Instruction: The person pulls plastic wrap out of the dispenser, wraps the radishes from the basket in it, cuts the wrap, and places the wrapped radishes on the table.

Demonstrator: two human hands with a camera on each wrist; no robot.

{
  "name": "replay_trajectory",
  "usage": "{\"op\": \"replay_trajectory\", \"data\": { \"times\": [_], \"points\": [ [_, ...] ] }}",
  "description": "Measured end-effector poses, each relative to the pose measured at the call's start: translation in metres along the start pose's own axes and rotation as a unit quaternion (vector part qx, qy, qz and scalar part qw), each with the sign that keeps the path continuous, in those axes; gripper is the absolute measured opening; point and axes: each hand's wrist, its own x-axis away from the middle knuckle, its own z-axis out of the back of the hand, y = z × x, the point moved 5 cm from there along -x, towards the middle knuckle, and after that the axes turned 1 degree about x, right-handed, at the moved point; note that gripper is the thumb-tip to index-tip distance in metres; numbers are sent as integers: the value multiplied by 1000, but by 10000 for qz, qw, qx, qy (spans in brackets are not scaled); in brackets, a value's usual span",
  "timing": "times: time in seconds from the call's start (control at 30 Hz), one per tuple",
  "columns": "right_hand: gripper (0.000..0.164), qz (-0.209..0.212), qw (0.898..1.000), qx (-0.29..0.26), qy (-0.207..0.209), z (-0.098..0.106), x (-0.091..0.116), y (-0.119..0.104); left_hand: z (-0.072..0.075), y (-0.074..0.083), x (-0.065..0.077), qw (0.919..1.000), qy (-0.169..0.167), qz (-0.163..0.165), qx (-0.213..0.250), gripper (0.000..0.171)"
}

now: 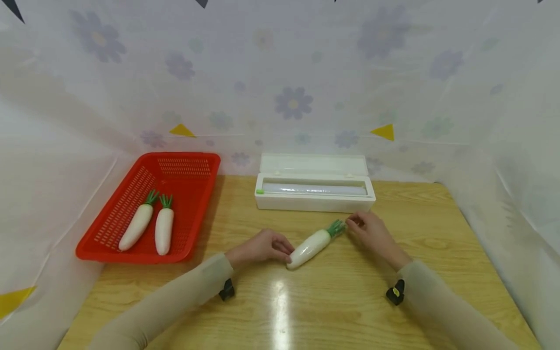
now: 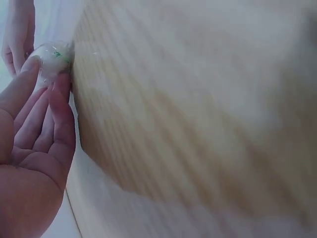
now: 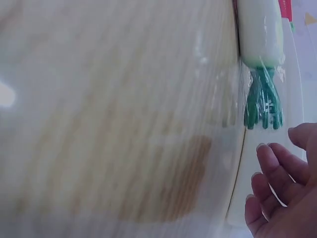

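A white radish [image 1: 309, 249] with green leaf stubs [image 1: 336, 228] lies slanted on the table, glossy clear film wrapped around it. My left hand [image 1: 264, 246] pinches its blunt lower end between thumb and fingers. In the left wrist view that end of the radish [image 2: 53, 62] shows wrinkled film and a small green mark. Just beyond the leaves, my right hand [image 1: 372, 232] hovers with loosely bent fingers. The right wrist view shows a small gap between these fingertips [image 3: 265, 148] and the film-covered leaves [image 3: 265, 101].
A red basket [image 1: 202, 209] on the left holds two more white radishes [image 1: 137, 226]. Behind my hands, a white cling film box [image 1: 315, 203] stands with its lid raised and a film roll [image 1: 312, 188] inside. Flower-patterned sheeting [image 1: 293, 131] encloses the wooden table [image 1: 341, 311].
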Motion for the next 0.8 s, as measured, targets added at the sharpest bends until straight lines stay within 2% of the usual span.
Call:
{"op": "replay_trajectory", "data": {
  "times": [0.2,0.4,0.47,0.63,0.8],
  "points": [
    [18,-35,9995,193,-260,-5,21,-12,-16,-1,-2,9993,-16,171,326,21],
    [20,-52,9971,173,-743,-24,40,-29,-30,5,-3,9984,15,153,542,18],
    [23,-174,9963,56,-835,-30,46,-33,-36,8,-5,9982,28,160,586,16],
    [30,-464,9948,-271,-869,-40,54,-41,-53,15,-8,9979,41,79,645,11],
    [33,-612,9947,-213,-799,-40,56,-49,-63,19,-12,9987,122,-23,495,10]
  ]
}}
